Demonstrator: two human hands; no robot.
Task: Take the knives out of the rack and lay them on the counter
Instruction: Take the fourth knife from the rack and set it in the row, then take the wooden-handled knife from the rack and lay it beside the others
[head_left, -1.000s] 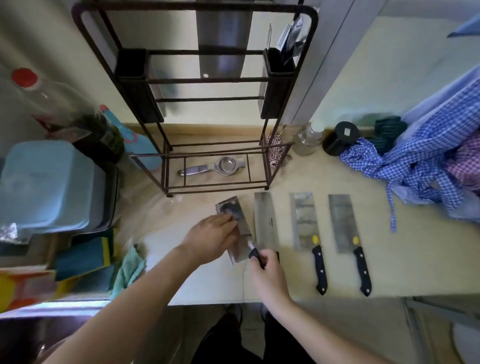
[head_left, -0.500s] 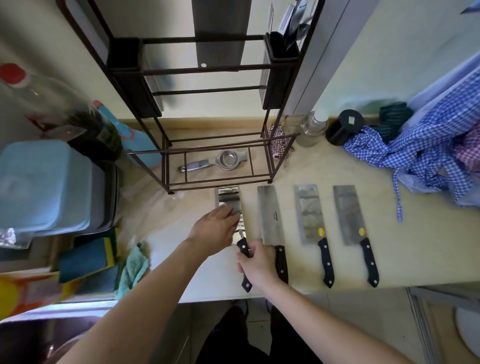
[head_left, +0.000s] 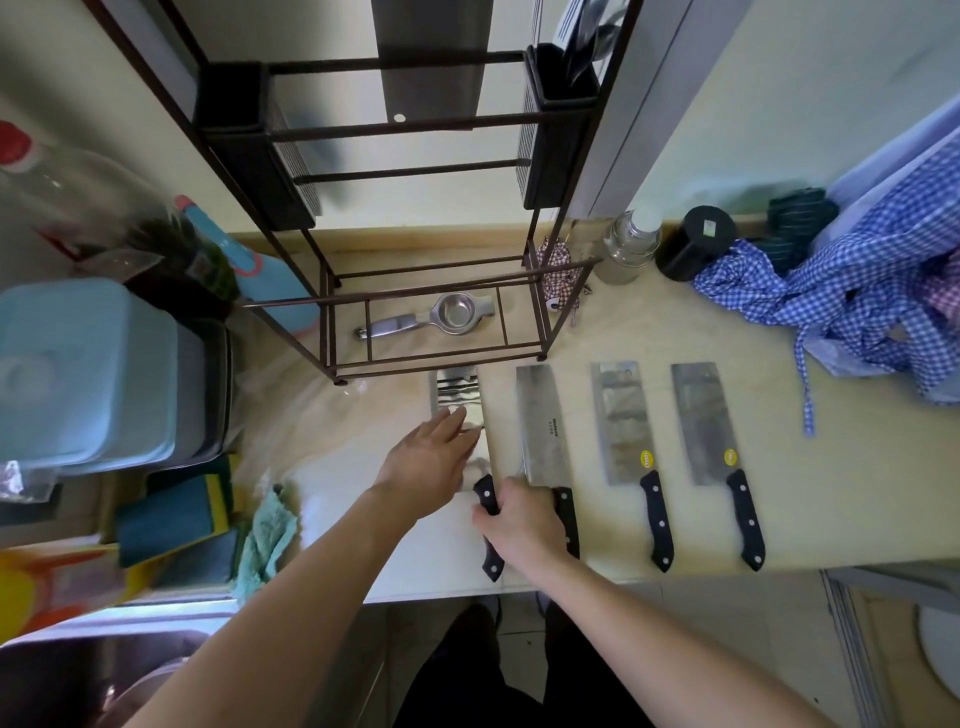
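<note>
Several cleavers with black handles lie side by side on the beige counter (head_left: 649, 545), in front of the dark metal rack (head_left: 441, 291). The leftmost cleaver (head_left: 457, 395) lies flat; my left hand (head_left: 428, 467) rests with fingers spread on its shiny blade, and my right hand (head_left: 522, 519) grips its black handle. To the right lie a second cleaver (head_left: 543, 421), a third (head_left: 621, 421) and a fourth (head_left: 701, 421), the last two with yellow stickers. One cleaver (head_left: 431, 57) still hangs in the rack's upper tier.
A metal strainer (head_left: 447, 314) lies on the rack's bottom shelf. Blue tubs (head_left: 88, 374), a bottle and sponges crowd the left. A glass jar (head_left: 626, 244), a black lid (head_left: 696, 241) and checked blue cloth (head_left: 841, 301) sit at the back right. The counter's front edge is just below the handles.
The leftmost cleaver was tilted and angled a second ago; it now lies flat and straight beside the others. My left hand slid onto its blade and my right hand stays on the handle.
</note>
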